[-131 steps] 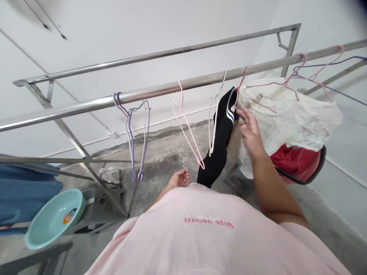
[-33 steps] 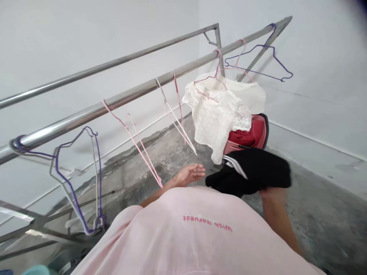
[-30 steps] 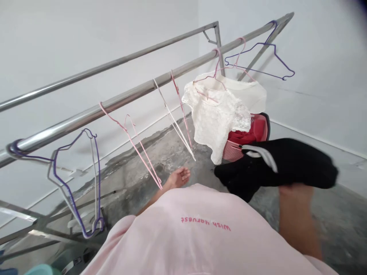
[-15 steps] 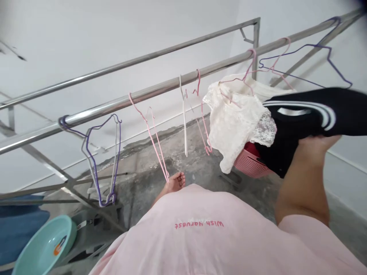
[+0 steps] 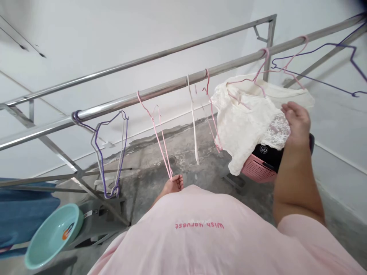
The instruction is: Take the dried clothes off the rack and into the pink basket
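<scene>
My left hand (image 5: pixel 174 184) is at the lower middle, its fingers curled beside the lower end of a pink hanger (image 5: pixel 163 143); whether it grips the hanger is unclear. On the right, my right hand (image 5: pixel 296 119) is raised at the lace edge of a white top (image 5: pixel 243 118), its fingers bent and partly hidden. The top hangs from a pink hanger (image 5: pixel 258 74) on the metal rail (image 5: pixel 172 86). Beneath it sits a pink basket (image 5: pixel 259 170) with black cloth (image 5: pixel 272 154) in it.
A white hanger (image 5: pixel 194 122) and another pink hanger (image 5: pixel 212 114) hang mid-rail. Purple and grey hangers (image 5: pixel 100 160) are at left, a purple one (image 5: pixel 318 78) at right. A teal basin (image 5: pixel 53 238) and blue cloth (image 5: pixel 23 214) are lower left.
The black garment with white stripes has left my right hand; black cloth now shows in the basket. My right hand has moved up to the white top. The view has shifted slightly.
</scene>
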Demonstrator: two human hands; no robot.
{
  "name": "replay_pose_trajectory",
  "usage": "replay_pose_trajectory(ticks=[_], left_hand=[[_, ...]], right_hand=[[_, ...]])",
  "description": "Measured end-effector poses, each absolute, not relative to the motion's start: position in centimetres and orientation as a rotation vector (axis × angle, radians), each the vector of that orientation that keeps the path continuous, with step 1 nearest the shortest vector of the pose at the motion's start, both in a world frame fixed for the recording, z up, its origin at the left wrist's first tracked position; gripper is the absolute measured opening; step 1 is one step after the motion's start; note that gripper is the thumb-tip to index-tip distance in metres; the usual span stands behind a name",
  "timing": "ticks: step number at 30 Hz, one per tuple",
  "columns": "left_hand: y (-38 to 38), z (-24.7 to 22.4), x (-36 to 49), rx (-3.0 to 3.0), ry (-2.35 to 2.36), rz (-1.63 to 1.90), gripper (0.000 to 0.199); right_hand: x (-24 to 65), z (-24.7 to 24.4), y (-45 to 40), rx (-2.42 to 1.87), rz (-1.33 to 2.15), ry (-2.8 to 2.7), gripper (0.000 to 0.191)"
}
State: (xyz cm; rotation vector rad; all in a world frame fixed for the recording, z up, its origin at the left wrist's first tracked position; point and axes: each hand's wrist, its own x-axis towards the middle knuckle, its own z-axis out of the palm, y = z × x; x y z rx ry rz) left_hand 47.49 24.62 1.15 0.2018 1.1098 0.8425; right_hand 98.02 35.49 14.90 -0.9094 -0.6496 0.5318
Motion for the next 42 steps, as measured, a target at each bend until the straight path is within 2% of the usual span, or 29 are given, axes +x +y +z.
replay_pose_trajectory(ticks=[5,10,15,21,23,27,33,42], left_hand=[[24.9,2.1,48.4,0.185,1.142,0.823,0.01],[24.7,2.2,48.3,0.17,1.144,0.827,0.016],[24.6,1.8,47.7,0.149,1.122,0.826,0.016],[24.5,1.5,47.0,0.143,1.12,0.811,0.013],[24.5,1.6,47.0,0.147,1.124,0.801,0.012],[24.5,1.9,47.1,0.166,1.13,0.787,0.014],[24.5,2.0,47.0,0.188,1.133,0.783,0.017],[24.1,2.2,46.3,0.187,1.113,0.798,0.019]], right_hand=[[95.3,18.8,37.7,-0.779,0.672,-0.965,0.046],[91.6,19.6,38.3,-0.786,0.821,-1.074,0.066],[89.2,19.1,37.6,-0.93,0.542,-1.187,0.058],[88.4,19.6,35.9,-1.19,0.331,-1.247,0.023],[88.3,19.4,35.8,-1.219,0.355,-1.247,0.027],[88.2,18.6,36.3,-1.281,0.296,-1.178,0.046],[88.9,18.5,36.5,-1.429,0.256,-1.247,0.023],[87.5,18.3,33.1,-1.591,0.179,-1.246,0.025]])
